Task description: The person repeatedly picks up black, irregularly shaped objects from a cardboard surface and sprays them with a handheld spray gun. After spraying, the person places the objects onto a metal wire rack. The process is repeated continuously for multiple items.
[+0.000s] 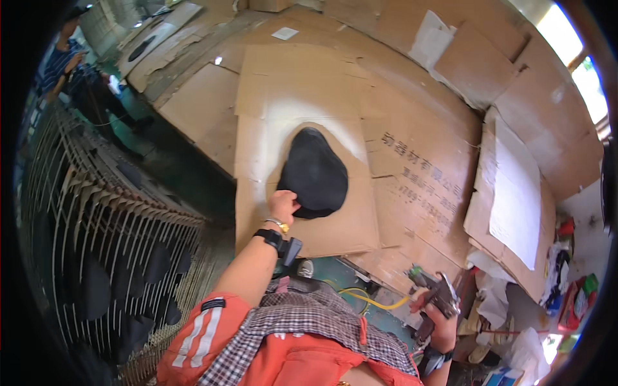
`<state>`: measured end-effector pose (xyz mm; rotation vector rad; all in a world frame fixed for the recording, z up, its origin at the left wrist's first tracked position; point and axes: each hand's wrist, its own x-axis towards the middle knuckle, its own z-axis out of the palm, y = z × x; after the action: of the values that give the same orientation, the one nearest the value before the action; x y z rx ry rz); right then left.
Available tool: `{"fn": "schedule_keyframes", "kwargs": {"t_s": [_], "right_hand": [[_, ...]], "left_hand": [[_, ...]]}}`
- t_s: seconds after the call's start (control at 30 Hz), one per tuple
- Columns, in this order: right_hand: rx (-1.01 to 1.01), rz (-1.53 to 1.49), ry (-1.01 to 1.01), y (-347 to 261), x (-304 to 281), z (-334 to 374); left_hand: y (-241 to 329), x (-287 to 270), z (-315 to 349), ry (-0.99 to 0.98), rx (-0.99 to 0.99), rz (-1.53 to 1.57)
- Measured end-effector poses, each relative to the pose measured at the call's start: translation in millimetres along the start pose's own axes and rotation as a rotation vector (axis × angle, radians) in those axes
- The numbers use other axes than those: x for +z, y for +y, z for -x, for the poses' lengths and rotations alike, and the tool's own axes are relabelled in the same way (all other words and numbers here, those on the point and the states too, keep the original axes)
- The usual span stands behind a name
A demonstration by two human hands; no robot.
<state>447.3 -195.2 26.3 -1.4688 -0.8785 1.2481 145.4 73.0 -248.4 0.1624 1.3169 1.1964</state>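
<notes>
A black teardrop-shaped piece [313,172] lies on a sheet of brown cardboard [341,231], ringed by a pale haze of overspray. My left hand [282,206] reaches out and grips its lower left edge. My right hand [435,309] stays low at the right, closed on the handle of a spray gun [432,288] with a yellow hose [370,299] running to it. I wear an orange shirt and a checked apron.
Cardboard sheets [412,128] cover the wall and floor around. A wire rack [109,238] at left holds several black pieces. A person in a striped shirt [61,61] stands at the upper left. Rags and coloured containers [570,296] lie at the lower right.
</notes>
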Motion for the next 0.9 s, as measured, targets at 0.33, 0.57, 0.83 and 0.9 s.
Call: {"fn": "schedule_keyframes", "kwargs": {"t_s": [0.33, 0.57, 0.83, 0.9], "right_hand": [[-0.041, -0.085, 0.085, 13.2, 6.1, -9.5], [-0.04, -0.151, 0.031, 21.4, 28.9, -22.2], [0.047, 0.026, -0.236, 20.9, 72.0, -65.8], [0.008, -0.066, -0.336, 21.5, 81.9, -76.5]], "left_hand": [[63.7, 42.5, 34.5, -0.471, 0.014, 0.094], [154.3, 80.8, 125.2, -0.539, 0.108, 0.22], [291.3, 7.7, 244.3, -0.831, 0.381, 0.335], [334.3, -0.4, 270.0, -0.694, 0.509, 0.35]]}}
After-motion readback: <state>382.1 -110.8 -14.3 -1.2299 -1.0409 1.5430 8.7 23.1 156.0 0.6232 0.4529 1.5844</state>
